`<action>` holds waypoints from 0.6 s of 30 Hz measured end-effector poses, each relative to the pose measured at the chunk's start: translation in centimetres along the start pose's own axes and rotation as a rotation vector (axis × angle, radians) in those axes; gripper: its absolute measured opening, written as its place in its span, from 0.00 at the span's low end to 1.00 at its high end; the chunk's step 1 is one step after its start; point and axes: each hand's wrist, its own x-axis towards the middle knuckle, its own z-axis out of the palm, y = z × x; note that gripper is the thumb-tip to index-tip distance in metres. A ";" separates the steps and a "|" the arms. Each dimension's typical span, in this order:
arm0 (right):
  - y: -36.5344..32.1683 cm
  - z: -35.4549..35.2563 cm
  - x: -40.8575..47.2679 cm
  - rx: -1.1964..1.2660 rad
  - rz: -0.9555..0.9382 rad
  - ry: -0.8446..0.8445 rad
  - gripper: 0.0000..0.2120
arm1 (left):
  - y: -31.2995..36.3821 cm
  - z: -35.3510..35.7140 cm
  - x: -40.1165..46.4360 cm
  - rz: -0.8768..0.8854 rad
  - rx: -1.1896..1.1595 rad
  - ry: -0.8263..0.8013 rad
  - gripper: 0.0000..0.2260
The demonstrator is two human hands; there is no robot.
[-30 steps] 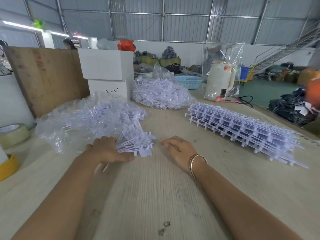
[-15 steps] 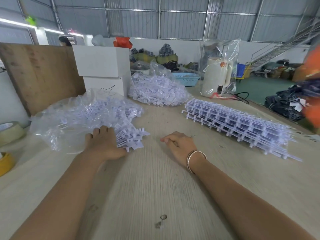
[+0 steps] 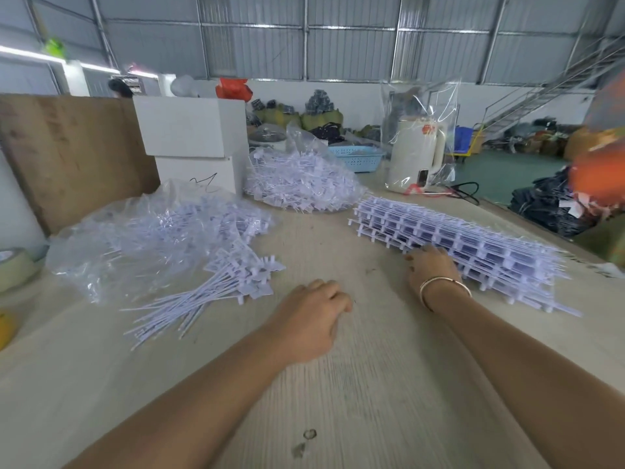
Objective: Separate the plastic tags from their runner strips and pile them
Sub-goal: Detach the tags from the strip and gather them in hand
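Note:
A loose bundle of separated white tags lies on the wooden table, at the edge of a clear plastic bag holding more tags. Behind it sits a second bagged pile of tags. A tall stack of runner strips with tags still attached lies at the right. My left hand rests on the table right of the bundle, fingers loosely curled and holding nothing. My right hand, with a bangle on the wrist, rests on the near left edge of the runner stack, fingers touching its top strips.
Two stacked white boxes and a wooden board stand at the back left. Tape rolls lie at the left edge. A bagged white kettle, a blue basket and a black cable sit at the back.
My left hand has let go of the tag bundle and moved right onto bare table. My right hand has moved right and forward onto the runner stack.

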 end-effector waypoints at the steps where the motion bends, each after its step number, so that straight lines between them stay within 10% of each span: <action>1: 0.4 0.0 0.3 -0.076 -0.018 0.031 0.16 | -0.1 0.0 0.1 0.008 0.007 -0.003 0.15; 12: 0.2 -0.2 1.8 -0.516 -0.160 0.118 0.12 | 0.2 0.2 1.4 0.009 -0.013 -0.129 0.22; 18: -0.3 -0.3 1.2 -0.319 -0.179 0.146 0.12 | 0.8 1.7 3.8 -0.216 -0.427 -0.049 0.12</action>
